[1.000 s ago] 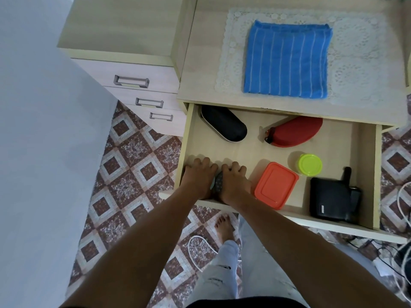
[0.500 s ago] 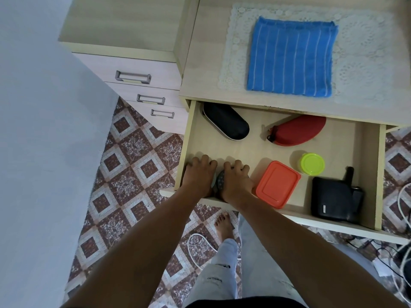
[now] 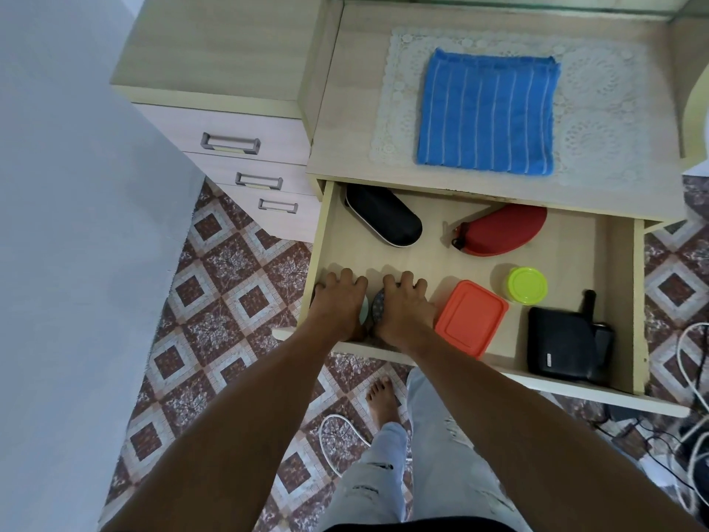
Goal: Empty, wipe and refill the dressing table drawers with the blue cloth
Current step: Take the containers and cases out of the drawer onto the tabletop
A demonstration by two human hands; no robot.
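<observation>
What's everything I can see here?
Blue striped cloth: one, blue, on the lace mat.
White lace mat: one, white, on the tabletop.
Open wooden drawer: one, pale, pulled out.
Black oval case: one, black, drawer's back left.
Red zip pouch: one, red, back middle.
Orange lidded box: one, orange, front middle.
Lime-green round tub: one, green, beside the box.
Black wallet: one, black, front right corner.
Shut side drawers: three, pale, left.
Left hand: one, drawer's front left, covering something pale.
Right hand: one, beside it, covering something dark.

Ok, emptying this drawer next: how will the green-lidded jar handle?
The green-lidded jar looks small and plastic, so probably light. Standing upright, it should slide when pushed; being round, it could roll if tipped over.
</observation>
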